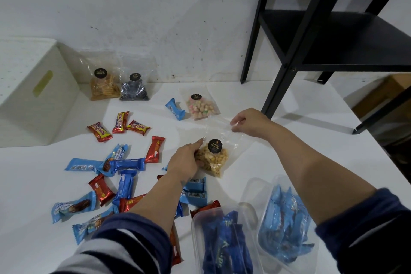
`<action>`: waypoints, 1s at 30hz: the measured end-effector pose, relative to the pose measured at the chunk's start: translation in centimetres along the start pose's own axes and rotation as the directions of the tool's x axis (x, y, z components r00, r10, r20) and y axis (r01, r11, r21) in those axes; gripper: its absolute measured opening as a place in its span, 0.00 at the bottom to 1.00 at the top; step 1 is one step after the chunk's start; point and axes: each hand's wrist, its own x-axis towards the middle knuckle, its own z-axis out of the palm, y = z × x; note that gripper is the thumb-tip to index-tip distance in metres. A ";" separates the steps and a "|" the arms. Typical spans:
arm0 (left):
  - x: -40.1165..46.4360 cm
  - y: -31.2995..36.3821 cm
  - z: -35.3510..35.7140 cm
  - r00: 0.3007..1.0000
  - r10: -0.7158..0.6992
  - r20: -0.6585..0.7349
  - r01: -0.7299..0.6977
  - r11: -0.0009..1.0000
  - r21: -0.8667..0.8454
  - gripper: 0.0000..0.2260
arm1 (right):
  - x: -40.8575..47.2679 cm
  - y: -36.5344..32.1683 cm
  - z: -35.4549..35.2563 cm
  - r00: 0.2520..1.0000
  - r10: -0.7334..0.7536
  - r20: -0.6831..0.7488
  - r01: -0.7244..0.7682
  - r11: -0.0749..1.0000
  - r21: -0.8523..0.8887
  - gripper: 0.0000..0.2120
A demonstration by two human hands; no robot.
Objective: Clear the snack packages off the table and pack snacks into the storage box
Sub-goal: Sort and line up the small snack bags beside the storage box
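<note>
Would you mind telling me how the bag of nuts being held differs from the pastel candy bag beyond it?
The nut bag holds tan nuts; the candy bag holds pink, white and green pieces. The nut bag is gripped by the left hand at its filled end and the right hand at its empty top; the candy bag lies untouched. Both are clear plastic with a round black label.

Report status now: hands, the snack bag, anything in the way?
Left hand grips peanut bag bottom; right hand pinches its top. Bag on table. Clear containers near, nothing blocking.

Glossy clear plastic nut bag (216,155), shiny foil wrappers (155,149), matt white table (278,147), black metal shelf (315,35).
</note>
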 end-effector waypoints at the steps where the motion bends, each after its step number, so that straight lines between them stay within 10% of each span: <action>1: 0.0 0.0 0.0 1.000 -0.003 0.004 0.003 1.000 -0.002 0.32 | -0.1 0.1 -0.2 1.000 0.013 0.011 -0.013 1.000 -0.026 0.09; 8: -0.1 0.8 -0.1 1.000 -0.005 -0.004 0.003 0.973 -0.231 0.34 | -0.5 0.7 0.5 0.995 0.027 -0.092 -0.027 1.000 -0.003 0.11; 12: -0.4 4.0 -1.3 0.966 -0.102 -0.239 -0.022 0.885 -0.465 0.14 | -1.5 0.4 0.3 0.993 -0.068 -0.101 0.078 0.992 0.097 0.12; 16: 0.5 7.0 -2.2 0.967 -0.219 -0.128 0.070 0.715 -0.695 0.16 | -2.7 0.0 0.8 0.995 -0.091 -0.047 0.098 0.975 0.198 0.14; 30: 0.6 7.3 -1.7 0.962 -0.251 -0.111 0.083 0.650 -0.755 0.06 | -1.5 -1.0 2.7 0.983 0.053 -0.178 -0.008 0.969 0.247 0.08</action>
